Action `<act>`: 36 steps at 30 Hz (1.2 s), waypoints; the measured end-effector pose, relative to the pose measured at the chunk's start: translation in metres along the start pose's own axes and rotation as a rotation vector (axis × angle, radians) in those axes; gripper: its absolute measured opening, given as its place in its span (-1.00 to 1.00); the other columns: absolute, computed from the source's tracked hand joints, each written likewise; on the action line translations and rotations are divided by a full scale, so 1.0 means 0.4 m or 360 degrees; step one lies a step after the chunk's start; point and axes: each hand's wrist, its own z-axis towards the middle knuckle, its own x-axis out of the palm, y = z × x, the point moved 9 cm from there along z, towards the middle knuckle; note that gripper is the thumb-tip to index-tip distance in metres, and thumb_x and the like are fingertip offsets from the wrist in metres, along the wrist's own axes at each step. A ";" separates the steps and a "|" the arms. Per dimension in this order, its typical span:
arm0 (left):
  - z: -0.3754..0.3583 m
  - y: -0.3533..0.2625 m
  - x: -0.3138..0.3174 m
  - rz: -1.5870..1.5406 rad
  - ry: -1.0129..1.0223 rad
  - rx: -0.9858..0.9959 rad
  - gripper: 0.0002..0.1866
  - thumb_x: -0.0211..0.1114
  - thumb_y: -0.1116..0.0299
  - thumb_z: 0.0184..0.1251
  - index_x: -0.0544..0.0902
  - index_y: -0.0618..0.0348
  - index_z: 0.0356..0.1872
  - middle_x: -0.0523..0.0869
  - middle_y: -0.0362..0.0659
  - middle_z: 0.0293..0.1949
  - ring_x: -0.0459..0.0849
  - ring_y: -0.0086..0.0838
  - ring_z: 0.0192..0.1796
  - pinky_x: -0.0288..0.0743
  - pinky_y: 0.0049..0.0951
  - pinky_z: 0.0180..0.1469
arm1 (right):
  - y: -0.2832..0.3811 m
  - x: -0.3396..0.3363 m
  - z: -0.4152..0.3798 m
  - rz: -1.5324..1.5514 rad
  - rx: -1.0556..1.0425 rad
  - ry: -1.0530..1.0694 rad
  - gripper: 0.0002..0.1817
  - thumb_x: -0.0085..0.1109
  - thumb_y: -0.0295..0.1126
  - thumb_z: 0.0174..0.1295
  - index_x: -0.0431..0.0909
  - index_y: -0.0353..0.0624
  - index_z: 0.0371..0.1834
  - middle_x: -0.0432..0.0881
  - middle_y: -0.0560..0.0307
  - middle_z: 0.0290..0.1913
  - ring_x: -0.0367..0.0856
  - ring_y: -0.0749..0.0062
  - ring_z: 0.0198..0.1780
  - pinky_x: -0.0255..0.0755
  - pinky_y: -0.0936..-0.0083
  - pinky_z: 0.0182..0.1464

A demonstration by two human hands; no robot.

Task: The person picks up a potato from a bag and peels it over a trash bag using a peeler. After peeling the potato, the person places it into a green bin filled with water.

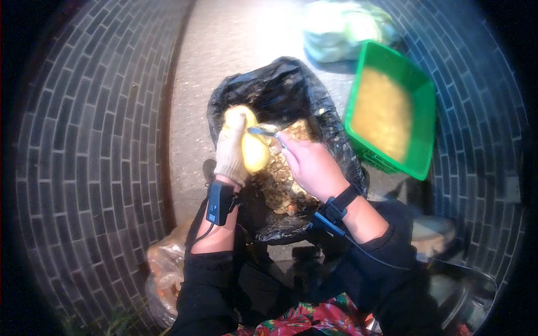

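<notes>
Your two arms reach up and forward from dark sleeves, left point(208, 285) and right point(386, 274), between two brick walls, left point(95, 140) and right point(471, 123). Your left arm points nearly straight ahead. Your right arm slants in toward the middle.

Under your hands, a big black bag point(255, 84) lies open on the pale floor point(193, 101), with brown and yellow scraps point(286, 190) in it. The green tub point(423, 101) is to the right of the bag and has a pile of yellow bits point(384, 112) in it.

Your left hand point(230, 145) wears a pale glove. Its grip is curled round the side of a smooth yellow lump point(255, 154), which is over the bag. Your right hand point(314, 165) is bare, and its grip is closed round the handle of a small tool point(262, 131). The tool's shiny end is at the top part of the lump.

The dark box point(217, 203) on your left wrist has a tiny pale label point(212, 216), too small to read.
</notes>
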 end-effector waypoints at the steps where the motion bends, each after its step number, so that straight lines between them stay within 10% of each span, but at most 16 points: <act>1: 0.003 -0.013 -0.011 0.0032 -0.0042 0.0079 -0.67 0.24 0.11 0.42 0.61 0.16 -0.04 0.70 -0.21 -0.25 0.69 -0.53 -0.30 0.61 -0.50 -0.31 | 0.007 0.009 -0.001 -0.0023 -0.0022 0.0068 -0.64 0.03 -0.44 0.33 0.50 -0.21 0.18 0.65 -0.25 -0.21 0.64 -0.09 -0.20 0.52 0.18 -0.12; 10: 0.025 -0.024 -0.139 -0.0270 -0.0351 0.0155 -0.50 0.11 -0.17 0.41 0.56 0.04 0.05 0.65 -0.19 -0.18 0.65 -0.35 -0.23 0.60 -0.28 -0.20 | 0.021 0.052 -0.047 0.0014 -0.0054 0.0345 -0.64 0.05 -0.43 0.33 0.50 -0.20 0.19 0.65 -0.24 -0.21 0.64 -0.09 -0.19 0.51 0.19 -0.11; 11: 0.100 -0.008 -0.170 -0.0954 0.0192 0.0168 -0.49 0.06 -0.20 0.42 0.56 0.02 0.05 0.66 -0.19 -0.20 0.65 -0.36 -0.23 0.59 -0.32 -0.18 | 0.020 0.049 -0.046 0.0114 -0.0041 0.0362 -0.64 0.06 -0.42 0.33 0.50 -0.20 0.19 0.65 -0.24 -0.20 0.64 -0.09 -0.19 0.51 0.21 -0.11; 14: 0.023 -0.088 -0.117 -0.0426 -0.0217 0.0224 -0.51 0.06 -0.17 0.44 0.55 0.02 0.06 0.66 -0.19 -0.20 0.65 -0.36 -0.21 0.58 -0.36 -0.15 | 0.021 0.005 -0.031 0.0155 0.0018 0.0173 -0.64 0.07 -0.41 0.33 0.51 -0.17 0.19 0.66 -0.22 -0.21 0.64 -0.09 -0.19 0.51 0.23 -0.10; 20: -0.011 -0.053 -0.003 -0.0048 0.0090 0.0115 -0.57 0.22 0.06 0.42 0.54 0.14 0.12 0.68 -0.19 -0.10 0.69 -0.48 -0.14 0.62 -0.44 -0.11 | 0.026 -0.028 0.003 0.0114 -0.0154 -0.0113 -0.66 0.00 -0.40 0.35 0.50 -0.18 0.16 0.64 -0.21 -0.33 0.63 -0.08 -0.29 0.49 0.12 -0.18; 36: 0.040 -0.042 -0.135 -0.0203 -0.0227 0.0261 -0.58 0.32 0.03 0.33 0.57 0.12 0.00 0.68 -0.24 -0.20 0.67 -0.52 -0.19 0.60 -0.47 -0.14 | 0.025 0.053 -0.045 -0.0046 -0.0120 0.0356 -0.66 -0.02 -0.36 0.37 0.48 -0.14 0.18 0.64 -0.23 -0.30 0.63 -0.11 -0.27 0.49 0.08 -0.18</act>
